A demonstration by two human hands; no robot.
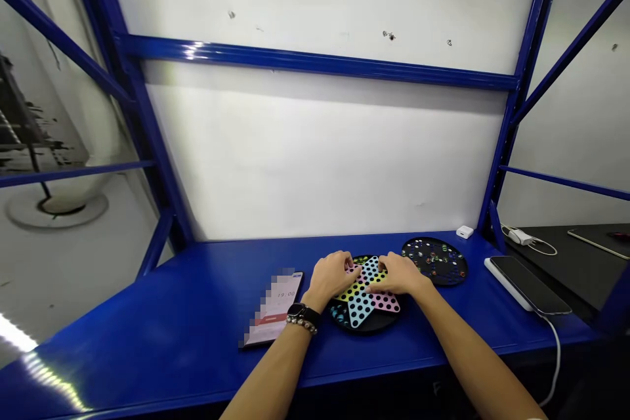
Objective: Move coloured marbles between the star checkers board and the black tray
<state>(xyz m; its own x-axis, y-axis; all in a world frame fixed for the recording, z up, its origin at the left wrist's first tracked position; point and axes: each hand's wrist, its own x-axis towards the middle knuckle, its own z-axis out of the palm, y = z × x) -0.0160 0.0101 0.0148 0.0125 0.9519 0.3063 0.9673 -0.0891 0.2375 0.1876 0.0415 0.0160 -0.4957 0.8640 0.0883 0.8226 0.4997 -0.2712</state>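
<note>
Palms down, left hand (329,277) and right hand (401,273) bend inward — both grips clasping the star board (362,306).

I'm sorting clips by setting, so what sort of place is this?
Probably an indoor workspace on metal racking: a blue shelf serves as the worktop, a blue crossbar spans above it, and a marked white wall stands behind.

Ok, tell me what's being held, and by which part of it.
The star-shaped board: the left hand appears to hold its upper-left pink point, the right hand its upper-right yellow point.
</note>
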